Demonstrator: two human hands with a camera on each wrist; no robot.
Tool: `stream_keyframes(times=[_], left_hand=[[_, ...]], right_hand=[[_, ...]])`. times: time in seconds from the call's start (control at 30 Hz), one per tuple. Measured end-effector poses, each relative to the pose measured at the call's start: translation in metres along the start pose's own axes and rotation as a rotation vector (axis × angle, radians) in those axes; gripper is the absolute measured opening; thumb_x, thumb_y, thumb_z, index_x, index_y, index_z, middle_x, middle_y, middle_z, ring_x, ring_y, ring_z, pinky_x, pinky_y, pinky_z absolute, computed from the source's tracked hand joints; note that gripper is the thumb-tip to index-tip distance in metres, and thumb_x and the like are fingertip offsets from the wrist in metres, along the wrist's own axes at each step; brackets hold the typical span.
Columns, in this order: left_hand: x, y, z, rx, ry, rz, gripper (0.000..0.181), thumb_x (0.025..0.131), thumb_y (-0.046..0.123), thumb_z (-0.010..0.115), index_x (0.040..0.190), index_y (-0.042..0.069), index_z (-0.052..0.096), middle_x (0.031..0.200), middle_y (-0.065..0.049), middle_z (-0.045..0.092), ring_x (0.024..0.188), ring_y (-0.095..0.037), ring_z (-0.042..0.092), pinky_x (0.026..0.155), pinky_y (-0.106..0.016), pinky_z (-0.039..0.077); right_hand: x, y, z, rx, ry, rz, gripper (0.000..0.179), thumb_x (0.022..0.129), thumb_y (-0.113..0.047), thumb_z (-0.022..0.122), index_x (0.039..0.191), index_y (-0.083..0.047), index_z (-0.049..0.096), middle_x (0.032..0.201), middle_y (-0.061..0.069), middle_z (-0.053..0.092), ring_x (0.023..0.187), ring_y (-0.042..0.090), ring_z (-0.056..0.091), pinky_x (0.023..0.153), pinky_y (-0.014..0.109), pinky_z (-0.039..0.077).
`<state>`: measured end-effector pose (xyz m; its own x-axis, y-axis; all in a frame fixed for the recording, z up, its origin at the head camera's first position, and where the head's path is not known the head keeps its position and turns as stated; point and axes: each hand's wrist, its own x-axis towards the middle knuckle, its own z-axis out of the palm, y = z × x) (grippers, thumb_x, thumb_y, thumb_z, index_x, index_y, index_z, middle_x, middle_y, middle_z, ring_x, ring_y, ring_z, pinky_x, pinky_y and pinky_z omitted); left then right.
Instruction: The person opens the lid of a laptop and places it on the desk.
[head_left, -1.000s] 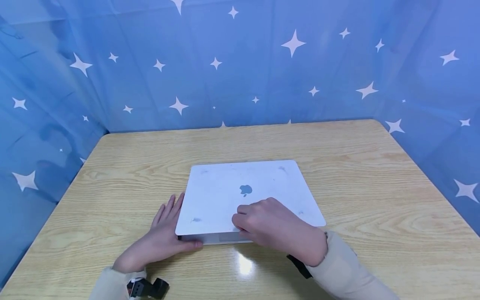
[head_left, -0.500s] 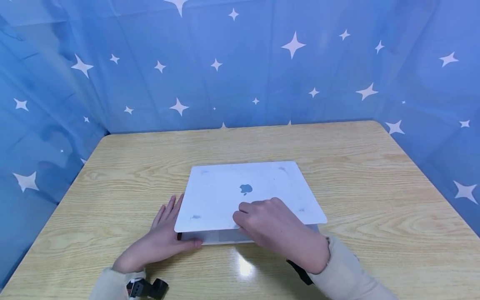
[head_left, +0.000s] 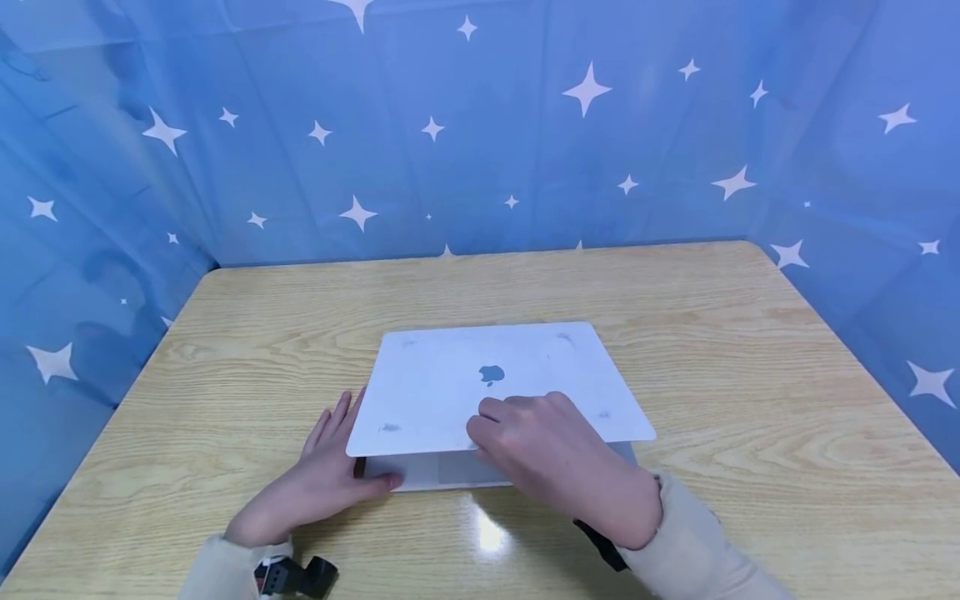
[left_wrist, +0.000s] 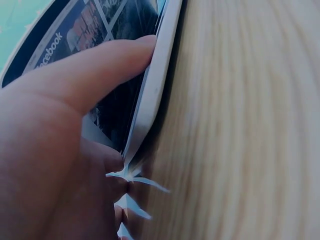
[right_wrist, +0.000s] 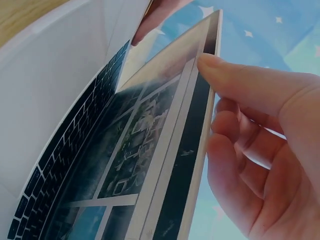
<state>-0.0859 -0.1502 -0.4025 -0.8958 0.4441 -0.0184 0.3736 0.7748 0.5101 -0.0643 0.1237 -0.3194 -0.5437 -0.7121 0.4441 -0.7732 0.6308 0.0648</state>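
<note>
A silver laptop [head_left: 427, 383] with an apple logo lies on the table, its lid partly raised and tilted. My right hand [head_left: 551, 454] pinches the middle of the lid's front edge; in the right wrist view the thumb [right_wrist: 240, 80] lies on the screen side and the curled fingers behind the lid. The screen [right_wrist: 125, 155] is lit above a black keyboard [right_wrist: 75, 127]. At the front left corner, my left hand [head_left: 318, 487] rests against the base [head_left: 420, 472], thumb on its front edge and straight fingers spread along the left side.
A light wood table [head_left: 750, 367] stretches around the laptop on all sides. Behind it hangs a blue curtain [head_left: 495, 158] with white stars. A dark wrist device [head_left: 296, 577] sits at the left sleeve.
The right hand has lifted the lid's front edge, so the gap above the base has grown and more of the palm rest shows. My left hand has stayed nearly still.
</note>
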Motion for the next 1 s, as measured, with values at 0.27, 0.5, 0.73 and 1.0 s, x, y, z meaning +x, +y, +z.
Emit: stream_keyframes(times=[0.27,0.5,0.73,1.0], left_hand=[[0.0,0.0,0.001,0.002,-0.018,-0.002,0.092,0.071,0.057,0.063,0.143,0.019,0.02,0.147,-0.016,0.01,0.132,-0.037,-0.007,0.1,-0.055,-0.003],[0.001,-0.001,0.0,-0.016,-0.024,-0.013,0.093,0.071,0.057,0.064,0.143,0.02,0.018,0.147,-0.013,0.013,0.132,-0.037,-0.008,0.1,-0.056,-0.003],[-0.001,-0.001,0.0,0.022,-0.016,-0.005,0.098,0.072,0.06,0.06,0.144,0.017,0.009,0.148,-0.013,0.011,0.133,-0.035,-0.007,0.1,-0.056,-0.002],[-0.001,-0.001,0.0,0.081,-0.054,-0.034,0.103,0.073,0.066,0.054,0.144,0.007,0.009,0.149,-0.012,0.002,0.133,-0.034,-0.003,0.102,-0.053,-0.003]], right_hand=[[0.001,0.001,-0.003,-0.036,0.105,0.022,0.024,0.073,-0.009,0.064,0.06,-0.017,0.046,0.055,-0.008,0.031,0.044,0.006,0.025,0.034,0.017,0.014],[0.003,0.0,-0.006,-0.074,0.175,0.081,0.024,0.074,-0.011,0.066,0.061,-0.017,0.048,0.056,-0.009,0.036,0.047,0.006,0.029,0.036,0.016,0.016],[0.006,0.0,-0.006,-0.055,0.292,0.125,0.016,0.075,-0.008,0.064,0.065,-0.016,0.054,0.061,-0.008,0.043,0.051,0.007,0.034,0.036,0.016,0.025],[0.016,-0.003,-0.017,-0.041,0.488,0.097,0.021,0.072,-0.003,0.067,0.063,-0.011,0.05,0.062,-0.004,0.043,0.051,0.008,0.035,0.04,0.014,0.027]])
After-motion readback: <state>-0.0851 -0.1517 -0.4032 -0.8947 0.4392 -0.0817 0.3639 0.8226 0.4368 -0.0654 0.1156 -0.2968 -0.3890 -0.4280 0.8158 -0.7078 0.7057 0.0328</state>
